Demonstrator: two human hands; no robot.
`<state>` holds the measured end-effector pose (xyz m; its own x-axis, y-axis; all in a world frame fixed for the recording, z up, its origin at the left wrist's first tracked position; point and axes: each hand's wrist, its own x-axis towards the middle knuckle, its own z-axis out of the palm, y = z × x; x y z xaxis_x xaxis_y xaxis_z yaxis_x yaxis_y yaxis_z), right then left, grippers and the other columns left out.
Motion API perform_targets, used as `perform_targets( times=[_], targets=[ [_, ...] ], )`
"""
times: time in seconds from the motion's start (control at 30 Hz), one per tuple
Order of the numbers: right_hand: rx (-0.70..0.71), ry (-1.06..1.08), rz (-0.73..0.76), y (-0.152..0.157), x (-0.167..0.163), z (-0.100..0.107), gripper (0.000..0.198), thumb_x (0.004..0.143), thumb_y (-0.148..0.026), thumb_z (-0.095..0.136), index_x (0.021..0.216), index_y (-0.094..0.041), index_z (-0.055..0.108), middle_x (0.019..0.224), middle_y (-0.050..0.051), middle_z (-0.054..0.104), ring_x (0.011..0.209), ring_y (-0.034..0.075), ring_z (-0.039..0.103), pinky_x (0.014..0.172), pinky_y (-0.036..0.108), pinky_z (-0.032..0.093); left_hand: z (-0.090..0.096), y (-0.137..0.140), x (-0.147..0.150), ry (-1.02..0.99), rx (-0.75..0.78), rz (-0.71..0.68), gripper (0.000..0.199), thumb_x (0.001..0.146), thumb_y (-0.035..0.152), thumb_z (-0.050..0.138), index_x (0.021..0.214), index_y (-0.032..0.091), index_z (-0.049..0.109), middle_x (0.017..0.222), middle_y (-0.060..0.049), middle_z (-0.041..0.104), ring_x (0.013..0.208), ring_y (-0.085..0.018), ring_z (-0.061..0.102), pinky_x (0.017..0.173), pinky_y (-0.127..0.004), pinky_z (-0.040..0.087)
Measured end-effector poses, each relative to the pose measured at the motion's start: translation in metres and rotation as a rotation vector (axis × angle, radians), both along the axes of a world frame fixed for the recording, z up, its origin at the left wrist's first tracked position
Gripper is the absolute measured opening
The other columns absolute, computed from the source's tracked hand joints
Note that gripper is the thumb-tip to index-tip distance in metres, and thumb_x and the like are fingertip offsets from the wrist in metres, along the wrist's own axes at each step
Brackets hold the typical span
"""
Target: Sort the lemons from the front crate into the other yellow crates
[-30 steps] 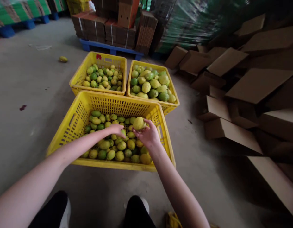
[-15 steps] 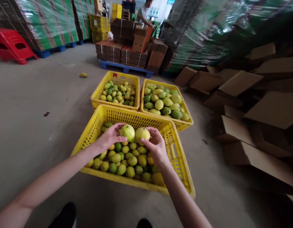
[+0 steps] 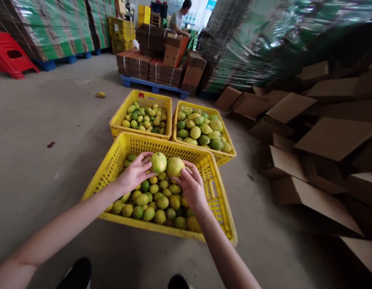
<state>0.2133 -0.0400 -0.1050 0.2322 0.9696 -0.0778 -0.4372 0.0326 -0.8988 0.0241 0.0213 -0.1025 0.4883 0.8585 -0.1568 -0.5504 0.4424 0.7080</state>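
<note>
My left hand (image 3: 135, 172) grips a yellow-green lemon (image 3: 158, 162) from its left side. In my right hand (image 3: 192, 185) is a second, yellower lemon (image 3: 175, 166), pinched between thumb and fingers. The two fruits are side by side, almost touching, held above the near yellow crate (image 3: 220, 200). Many smaller yellow and green lemons (image 3: 148, 214) lie loose in that crate, partly hidden by my hands. Behind it stand two more yellow crates: the left one (image 3: 113, 127) has small lemons, the right one (image 3: 229, 157) larger yellow and green ones.
A lone lemon (image 3: 101, 94) lies on the floor at the left, with a red stool (image 3: 11, 56) beyond. Open cardboard boxes (image 3: 294, 196) pile up at the right. Flattened cartons (image 3: 164, 72) sit on a blue pallet (image 3: 154, 86); a person (image 3: 178, 20) stands behind them.
The view has shifted slightly, so the crates sit further left. Both lemons are still held; the fingers and thumbs have changed their hold and the right lemon appears turned.
</note>
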Motion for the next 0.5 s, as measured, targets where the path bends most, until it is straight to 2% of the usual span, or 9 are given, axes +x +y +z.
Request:
perform_targets(
  times=[0.07, 0.13, 0.23, 0.3, 0.4, 0.5],
  targets=[
    [-0.031, 0.047, 0.019, 0.001, -0.003, -0.004, 0.036, 0.070, -0.042, 0.082, 0.100, -0.025, 0.070, 0.104, 0.001, 0.072, 0.095, 0.022, 0.067, 0.079, 0.037, 0.059, -0.001, -0.001, 0.006, -0.009, -0.044, 0.002, 0.030, 0.080, 0.019, 0.072, 0.109, 0.021, 0.062, 0.113, -0.007, 0.067, 0.110, -0.022, 0.064, 0.098, -0.038, 0.053],
    [-0.073, 0.101, 0.029, 0.003, -0.008, -0.008, 0.039, 0.069, -0.048, 0.080, 0.099, -0.025, 0.070, 0.106, 0.002, 0.073, 0.098, 0.024, 0.067, 0.080, 0.040, 0.060, -0.003, -0.003, 0.012, 0.017, -0.063, 0.004, 0.039, 0.079, 0.020, 0.074, 0.115, 0.022, 0.061, 0.117, -0.007, 0.066, 0.112, -0.022, 0.063, 0.100, -0.036, 0.051],
    [-0.092, 0.105, 0.025, 0.004, -0.014, -0.012, 0.043, 0.068, -0.053, 0.078, 0.100, -0.024, 0.070, 0.107, 0.002, 0.071, 0.096, 0.024, 0.065, 0.073, 0.037, 0.060, -0.007, -0.008, 0.019, 0.087, -0.031, 0.000, 0.057, 0.065, 0.012, 0.083, 0.116, 0.022, 0.059, 0.124, -0.006, 0.063, 0.111, -0.020, 0.061, 0.100, -0.033, 0.048],
    [-0.090, 0.055, 0.010, 0.002, -0.017, -0.014, 0.043, 0.068, -0.048, 0.081, 0.103, -0.026, 0.069, 0.102, 0.000, 0.070, 0.089, 0.020, 0.064, 0.068, 0.031, 0.058, -0.008, -0.012, 0.022, 0.131, 0.000, 0.039, 0.060, 0.058, 0.008, 0.087, 0.108, 0.022, 0.056, 0.123, -0.005, 0.062, 0.107, -0.017, 0.061, 0.095, -0.029, 0.049],
    [-0.093, -0.016, 0.010, -0.002, -0.023, -0.018, 0.042, 0.066, -0.038, 0.086, 0.102, -0.027, 0.066, 0.084, -0.005, 0.066, 0.072, 0.013, 0.059, 0.063, 0.024, 0.053, -0.008, -0.014, 0.024, 0.244, 0.017, 0.117, 0.056, 0.056, 0.014, 0.090, 0.096, 0.021, 0.051, 0.099, 0.001, 0.063, 0.087, -0.012, 0.060, 0.079, -0.023, 0.050],
    [-0.092, 0.024, 0.036, -0.004, -0.028, -0.021, 0.035, 0.068, -0.041, 0.084, 0.093, -0.024, 0.066, 0.076, -0.005, 0.062, 0.063, 0.011, 0.055, 0.053, 0.022, 0.046, -0.005, -0.015, 0.024, 0.293, -0.002, 0.067, 0.053, 0.057, 0.023, 0.090, 0.092, 0.021, 0.050, 0.082, 0.005, 0.058, 0.073, -0.010, 0.057, 0.065, -0.021, 0.049]
  ],
)
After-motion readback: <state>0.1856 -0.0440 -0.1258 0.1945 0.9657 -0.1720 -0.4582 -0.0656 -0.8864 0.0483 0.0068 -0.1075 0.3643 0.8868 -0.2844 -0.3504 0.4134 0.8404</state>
